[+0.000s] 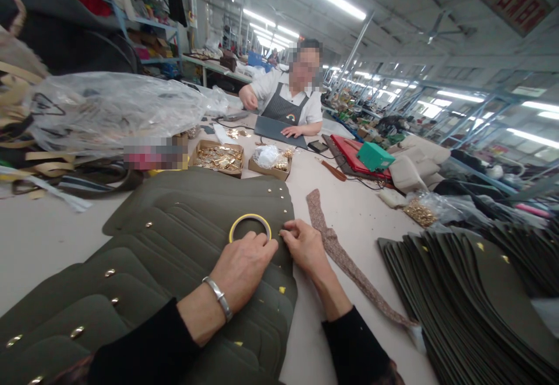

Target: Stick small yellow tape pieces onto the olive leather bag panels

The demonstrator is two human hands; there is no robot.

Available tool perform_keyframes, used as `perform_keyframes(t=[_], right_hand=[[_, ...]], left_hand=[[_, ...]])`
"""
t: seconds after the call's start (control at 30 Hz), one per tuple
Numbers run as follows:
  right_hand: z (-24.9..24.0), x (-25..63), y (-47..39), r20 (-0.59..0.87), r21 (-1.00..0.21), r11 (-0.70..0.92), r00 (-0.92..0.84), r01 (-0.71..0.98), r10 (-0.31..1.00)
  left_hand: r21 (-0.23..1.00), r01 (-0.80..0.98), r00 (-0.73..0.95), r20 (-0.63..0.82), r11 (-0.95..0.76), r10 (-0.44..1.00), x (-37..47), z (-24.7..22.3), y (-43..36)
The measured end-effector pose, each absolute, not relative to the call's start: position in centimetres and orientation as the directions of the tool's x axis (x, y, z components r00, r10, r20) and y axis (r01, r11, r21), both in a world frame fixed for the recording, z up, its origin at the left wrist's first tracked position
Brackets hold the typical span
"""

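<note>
Head view: what has the left hand (244, 265) got?

A yellow-edged roll of tape (239, 220), its grip closed on the near rim. The roll is over the dark green pieces (183, 260); whether it touches them, I can't tell.

And the right hand (308, 248)?

Just beside the roll, at the pieces' right edge, thumb and forefinger drawn close by a tiny yellow bit. Whether that grip pinches it, I can't tell.

What are the pieces like?

Overlapping in layers on the table (308, 344), dotted with gold studs (115, 301); one yellow scrap (282, 290) sits nearer the wearer.

Anything around them?

A brown textured strip (345, 260) to the right, a fanned green stack (454, 292) beyond it, and a co-worker (271, 96) across the table.
</note>
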State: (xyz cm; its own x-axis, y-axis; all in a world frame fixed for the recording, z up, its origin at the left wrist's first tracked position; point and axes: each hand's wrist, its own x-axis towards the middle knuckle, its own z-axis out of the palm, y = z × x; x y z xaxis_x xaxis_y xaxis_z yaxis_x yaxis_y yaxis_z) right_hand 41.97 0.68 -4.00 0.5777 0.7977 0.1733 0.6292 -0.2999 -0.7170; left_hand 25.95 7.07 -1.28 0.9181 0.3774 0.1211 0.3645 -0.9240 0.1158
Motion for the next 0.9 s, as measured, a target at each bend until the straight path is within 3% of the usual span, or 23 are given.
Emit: perform_keyframes(t=[0.1,0.17,0.27,0.33,0.43,0.63,0.77,0.9], right_hand=[[-4.0,42.3,0.0,0.079,-0.818,-0.313,0.634,0.482,0.770],[-3.9,42.5,-0.7,0.179,-0.808,-0.247,0.622,0.535,0.762],[-3.9,42.4,-1.2,0.454,-0.583,-0.085,0.411,0.808,0.791],[-4.1,42.2,-1.0,0.490,-0.427,-0.040,0.268,0.903,0.830],[-4.3,41.7,-0.1,0.401,-0.336,-0.147,0.282,0.930,0.872],[-3.4,41.4,1.9,0.125,-0.306,-0.469,0.523,0.829,0.843],[-3.0,41.8,2.4,0.027,-0.291,-0.529,0.559,0.797,0.829],[-2.9,41.5,2.2,0.037,-0.237,-0.493,0.515,0.837,0.856]], left_hand=[[0.124,0.372,0.914,0.124,-0.920,0.386,25.9,-1.3,7.1],[0.127,0.374,0.912,0.127,-0.919,0.389,25.9,-1.3,7.1],[0.125,0.373,0.911,0.138,-0.919,0.388,25.9,-1.4,7.1],[0.131,0.369,0.911,0.146,-0.920,0.386,25.9,-1.5,7.1],[0.142,0.366,0.912,0.139,-0.920,0.385,26.1,-1.6,7.2],[0.172,0.354,0.910,0.163,-0.919,0.381,25.7,-1.4,7.0],[0.147,0.373,0.901,0.180,-0.916,0.396,25.0,-0.6,7.0],[0.172,0.363,0.867,0.296,-0.916,0.400,22.4,1.9,7.3]])
